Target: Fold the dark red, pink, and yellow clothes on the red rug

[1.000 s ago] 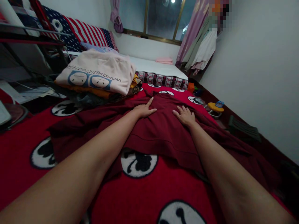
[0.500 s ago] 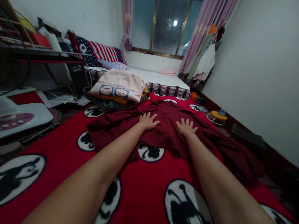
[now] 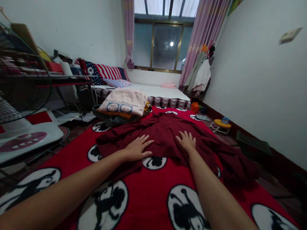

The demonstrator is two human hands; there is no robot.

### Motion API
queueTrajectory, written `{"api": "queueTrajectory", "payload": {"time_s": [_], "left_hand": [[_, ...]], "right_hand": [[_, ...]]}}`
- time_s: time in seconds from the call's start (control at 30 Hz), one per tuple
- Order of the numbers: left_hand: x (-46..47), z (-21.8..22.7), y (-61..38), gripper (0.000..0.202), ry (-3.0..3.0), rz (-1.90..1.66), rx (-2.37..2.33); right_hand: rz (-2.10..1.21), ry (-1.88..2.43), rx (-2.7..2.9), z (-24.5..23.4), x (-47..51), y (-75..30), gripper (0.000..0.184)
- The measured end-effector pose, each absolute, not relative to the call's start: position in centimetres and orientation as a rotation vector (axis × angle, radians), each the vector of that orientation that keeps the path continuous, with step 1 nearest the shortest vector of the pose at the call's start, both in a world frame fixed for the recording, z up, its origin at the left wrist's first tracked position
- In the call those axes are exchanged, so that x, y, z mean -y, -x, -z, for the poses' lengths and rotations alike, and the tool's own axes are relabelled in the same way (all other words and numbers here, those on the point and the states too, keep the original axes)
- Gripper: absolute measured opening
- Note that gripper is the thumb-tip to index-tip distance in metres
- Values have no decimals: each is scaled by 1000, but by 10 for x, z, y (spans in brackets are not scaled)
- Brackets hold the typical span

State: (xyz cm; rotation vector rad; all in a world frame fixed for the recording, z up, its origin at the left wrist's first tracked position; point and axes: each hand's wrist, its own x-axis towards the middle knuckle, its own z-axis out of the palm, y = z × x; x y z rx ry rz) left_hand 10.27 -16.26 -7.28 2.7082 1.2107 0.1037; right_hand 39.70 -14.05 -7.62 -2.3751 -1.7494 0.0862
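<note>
A dark red long-sleeved garment [image 3: 165, 131] lies spread and wrinkled over a red blanket [image 3: 148, 195] with black-and-white round prints. My left hand [image 3: 137, 148] rests flat on the garment's near left part, fingers stretched out and apart. On its near middle part, my right hand [image 3: 187, 142] also lies with fingers spread. Neither hand grips the cloth. One sleeve reaches out to the right, toward the blanket's edge. Beyond the left hand sits a stack of folded clothes, topped by a pale pink garment [image 3: 124, 99] with a printed front.
A white-topped bed [image 3: 153, 91] stands under the window. On the left are a cluttered desk [image 3: 69, 78] and a fan [image 3: 26, 134]. A yellow stool [image 3: 220, 124] stands by the right wall. Clothes [image 3: 201, 75] hang near the curtain.
My left hand has slid left and nearer to me across the garment. My right hand has shifted slightly, still flat on the cloth. The view has tilted up.
</note>
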Motion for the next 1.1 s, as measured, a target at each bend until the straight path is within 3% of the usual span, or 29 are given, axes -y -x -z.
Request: {"api": "queueTrajectory", "payload": {"time_s": [0.17,0.37,0.47,0.67,0.87,0.97,1.1], "left_hand": [[206,65,-57,80,-2776,-247,-1187],[229,73,-18,104,-2416,-542,-2028],[224,74,-8,92,-2359,-519,-2012],[218,67,-4,39,-2249,-443,-1851],[212,41,10,13,-2409,-147,-1752],[192,14,36,10,-2485,85,-2063],[166,-4,59,22,-2596,-60,-2519]], "right_hand": [[-87,2348,1728,78,140,-398,57],[-48,2346,1712,80,138,-398,56],[-48,2339,1711,80,138,-398,55],[-46,2330,1711,81,138,-399,54],[-53,2328,1708,81,138,-400,54],[-61,2314,1707,81,138,-400,53],[-58,2306,1695,81,139,-399,53]]}}
